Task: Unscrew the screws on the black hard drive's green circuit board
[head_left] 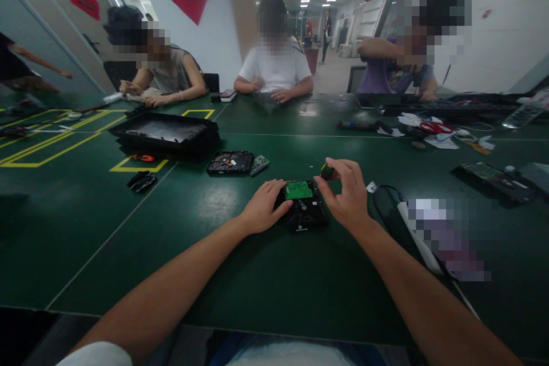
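Note:
A black hard drive (305,216) with a green circuit board (299,190) on its upper face lies on the green table in front of me. My left hand (266,206) grips its left edge, the thumb on the near side and the fingers farther along. Above the drive's right side, my right hand (345,191) pinches a screwdriver (327,171) by its short, dark handle with yellow. The screwdriver's tip cannot be made out. Beyond my left hand lie another opened drive (230,163) and a loose circuit board (259,165).
A black tray (165,128) stands at the back left, near black scraps (142,181). On the right lie a white power strip (420,237) with a cable and a dark device (493,180). Tools and wrappings (429,126) are farther back. Three people sit across the table.

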Demonstrator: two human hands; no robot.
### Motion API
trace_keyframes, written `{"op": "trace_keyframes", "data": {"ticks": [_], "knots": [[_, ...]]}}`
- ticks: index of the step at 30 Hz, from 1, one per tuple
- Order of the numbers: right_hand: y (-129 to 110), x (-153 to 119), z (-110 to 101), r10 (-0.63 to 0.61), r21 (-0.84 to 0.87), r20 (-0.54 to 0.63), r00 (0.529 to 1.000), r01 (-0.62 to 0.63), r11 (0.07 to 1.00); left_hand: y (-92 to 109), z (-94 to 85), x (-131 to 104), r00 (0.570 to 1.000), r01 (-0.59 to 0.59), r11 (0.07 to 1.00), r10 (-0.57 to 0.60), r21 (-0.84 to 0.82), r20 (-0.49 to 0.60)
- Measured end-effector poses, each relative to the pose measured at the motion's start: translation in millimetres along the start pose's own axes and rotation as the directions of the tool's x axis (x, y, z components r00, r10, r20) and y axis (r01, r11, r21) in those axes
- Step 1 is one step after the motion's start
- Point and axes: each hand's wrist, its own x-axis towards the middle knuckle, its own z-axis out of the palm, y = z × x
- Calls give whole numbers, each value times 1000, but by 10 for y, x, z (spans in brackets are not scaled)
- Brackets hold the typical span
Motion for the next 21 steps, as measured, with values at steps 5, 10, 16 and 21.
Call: {"op": "trace_keyframes", "data": {"ticks": [5, 10, 16, 21], "knots": [[9, -10, 4, 10, 60, 47, 999, -13, 998, 18, -5, 0, 1000, 9, 1000, -9, -5, -4], [0, 4, -1, 5, 8, 7, 1000, -6, 1000, 2, 17, 3, 1000, 0, 1000, 0, -10, -21], [8, 1, 5, 6, 58, 26, 1000, -7, 998, -2, 16, -1, 1000, 4, 1000, -4, 3, -15], [-35, 18, -3, 4, 30, 1, 1000, -4, 1000, -1, 19, -5, 1000, 6, 1000, -6, 16, -6]]}}
